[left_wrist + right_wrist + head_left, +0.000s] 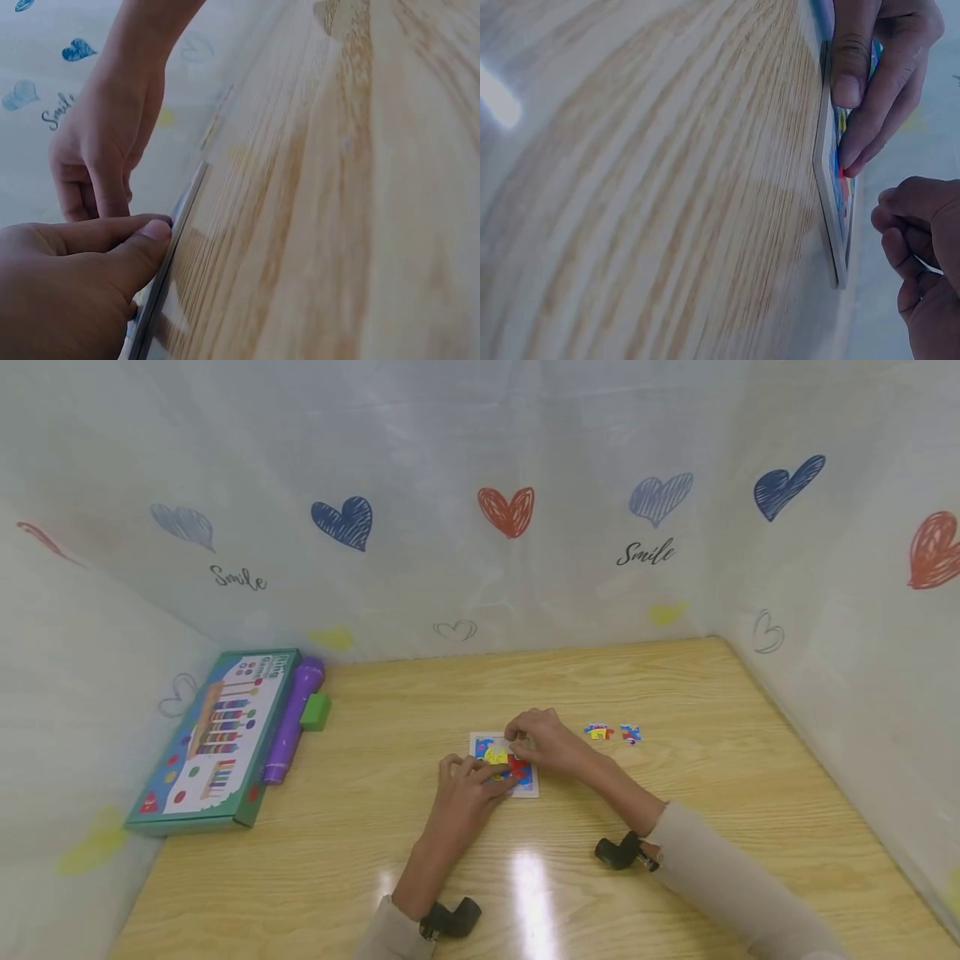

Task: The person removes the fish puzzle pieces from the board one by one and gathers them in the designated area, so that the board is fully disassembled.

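Observation:
A small jigsaw puzzle in a pale-rimmed tray (529, 792) lies flat on the wooden table, showing yellow, red and blue pieces. My left hand (463, 795) rests on its lower left part, fingers stretched across the pieces; in the right wrist view those fingers (862, 131) touch the picture near the tray's edge. Over the puzzle's upper right corner is my right hand (551, 745), its fingers bent and the tips close together. Whether a piece sits between those fingertips is hidden. To the right lie two loose clumps of joined pieces, one yellow and red (598, 732), one mostly blue (631, 732).
At the table's left side lies a green-edged game box (217, 735). Along it is a purple microphone-shaped thing (294, 720), with a green block (316, 712) touching or close beside it. A pale curtain with printed hearts (507, 512) encloses the back and sides.

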A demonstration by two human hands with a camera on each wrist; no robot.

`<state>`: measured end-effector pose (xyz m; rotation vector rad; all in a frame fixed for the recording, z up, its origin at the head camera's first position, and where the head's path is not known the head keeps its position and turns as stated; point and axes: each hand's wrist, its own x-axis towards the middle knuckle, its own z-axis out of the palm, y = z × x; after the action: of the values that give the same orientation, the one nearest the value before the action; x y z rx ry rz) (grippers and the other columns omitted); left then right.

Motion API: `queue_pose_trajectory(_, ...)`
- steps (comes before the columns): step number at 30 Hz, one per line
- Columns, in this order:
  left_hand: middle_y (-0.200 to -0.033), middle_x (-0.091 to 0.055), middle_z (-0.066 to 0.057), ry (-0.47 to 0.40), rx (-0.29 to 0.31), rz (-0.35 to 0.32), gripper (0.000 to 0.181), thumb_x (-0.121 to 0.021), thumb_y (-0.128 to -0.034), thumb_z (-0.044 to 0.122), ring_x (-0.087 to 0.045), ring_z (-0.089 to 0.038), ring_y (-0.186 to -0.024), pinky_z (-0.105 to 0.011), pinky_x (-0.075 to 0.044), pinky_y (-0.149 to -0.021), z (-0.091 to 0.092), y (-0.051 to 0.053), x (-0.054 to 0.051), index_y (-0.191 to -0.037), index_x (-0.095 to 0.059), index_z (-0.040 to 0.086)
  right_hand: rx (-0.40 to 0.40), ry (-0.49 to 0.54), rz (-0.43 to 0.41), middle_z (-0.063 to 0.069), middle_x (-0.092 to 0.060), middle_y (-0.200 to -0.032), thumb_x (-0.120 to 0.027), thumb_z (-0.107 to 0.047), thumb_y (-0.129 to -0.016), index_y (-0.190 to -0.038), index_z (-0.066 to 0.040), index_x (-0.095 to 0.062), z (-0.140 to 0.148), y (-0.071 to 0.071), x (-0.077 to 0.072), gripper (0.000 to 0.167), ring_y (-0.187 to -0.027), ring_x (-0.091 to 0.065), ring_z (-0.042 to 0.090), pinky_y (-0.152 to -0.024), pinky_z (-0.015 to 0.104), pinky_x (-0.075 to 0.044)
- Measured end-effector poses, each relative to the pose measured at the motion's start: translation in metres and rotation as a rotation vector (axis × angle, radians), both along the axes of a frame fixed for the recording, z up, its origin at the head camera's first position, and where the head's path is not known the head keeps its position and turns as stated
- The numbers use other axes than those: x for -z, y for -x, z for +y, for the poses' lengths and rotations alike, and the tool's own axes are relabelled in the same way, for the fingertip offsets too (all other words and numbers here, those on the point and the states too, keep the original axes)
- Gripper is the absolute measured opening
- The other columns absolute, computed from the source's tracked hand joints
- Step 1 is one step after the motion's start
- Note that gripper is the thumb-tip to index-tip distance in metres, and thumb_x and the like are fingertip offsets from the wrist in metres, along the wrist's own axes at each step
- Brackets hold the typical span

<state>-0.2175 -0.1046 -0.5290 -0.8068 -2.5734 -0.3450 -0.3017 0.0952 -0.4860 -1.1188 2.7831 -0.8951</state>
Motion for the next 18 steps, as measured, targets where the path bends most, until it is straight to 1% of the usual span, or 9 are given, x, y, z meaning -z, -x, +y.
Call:
queue_pose_trajectory(4, -0.121, -0.07, 0.01, 0.004, 0.013, 0.0, 0.023, -0.072, -0.0919, 0.038, -0.057, -0.017, -0.1, -0.051, -0.035, -0.094, 0.0, -0.001, -0.001, -0.113, -0.078, 0.032, -0.015, -0.001, -0.017, 0.001, -0.068, -0.101, -0.07, -0.009, -0.091, -0.104, -0.006, -0.07, -0.003, 0.0, 0.0, 0.013, -0.097, -0.058, 0.019, -0.092, 0.048, -0.035)
queue_pose_trajectory(8, -0.124, -0.068, 0.009, -0.005, 0.023, -0.032, 0.027, -0.07, -0.093, 0.043, -0.055, -0.018, -0.101, -0.052, -0.034, -0.096, -0.001, -0.001, -0.002, -0.116, -0.077, 0.032, -0.026, -0.013, -0.023, 0.002, -0.069, -0.103, -0.069, -0.008, -0.09, -0.105, -0.005, -0.071, -0.008, 0.0, 0.0, 0.015, -0.098, -0.058, 0.021, -0.089, 0.045, -0.035)
queue_pose_trajectory(11, -0.127, -0.067, 0.01, 0.0, 0.02, -0.057, 0.027, -0.068, -0.0944, 0.043, -0.054, -0.018, -0.102, -0.052, -0.034, -0.098, -0.001, -0.002, -0.002, -0.118, -0.076, 0.032, -0.032, -0.029, -0.03, 0.003, -0.07, -0.103, -0.068, -0.007, -0.09, -0.105, -0.004, -0.071, -0.012, 0.001, 0.0, 0.016, -0.099, -0.059, 0.022, -0.086, 0.044, -0.035)
queue_pose_trajectory(14, -0.129, -0.066, 0.011, 0.008, 0.014, -0.075, 0.028, -0.066, -0.0953, 0.043, -0.054, -0.017, -0.104, -0.052, -0.033, -0.099, -0.001, -0.002, -0.002, -0.12, -0.074, 0.033, -0.036, -0.048, -0.039, 0.003, -0.071, -0.104, -0.067, -0.006, -0.09, -0.106, -0.005, -0.072, -0.016, 0.003, 0.001, 0.016, -0.101, -0.06, 0.022, -0.088, 0.045, -0.036)
queue_pose_trajectory(18, -0.128, -0.066, 0.011, 0.005, 0.018, -0.065, 0.028, -0.067, -0.0952, 0.041, -0.055, -0.018, -0.105, -0.052, -0.033, -0.098, 0.0, -0.003, -0.003, -0.121, -0.074, 0.032, -0.044, -0.053, -0.047, 0.004, -0.071, -0.104, -0.068, -0.005, -0.09, -0.105, -0.005, -0.072, -0.021, 0.004, 0.003, 0.016, -0.101, -0.061, 0.024, -0.088, 0.046, -0.036)
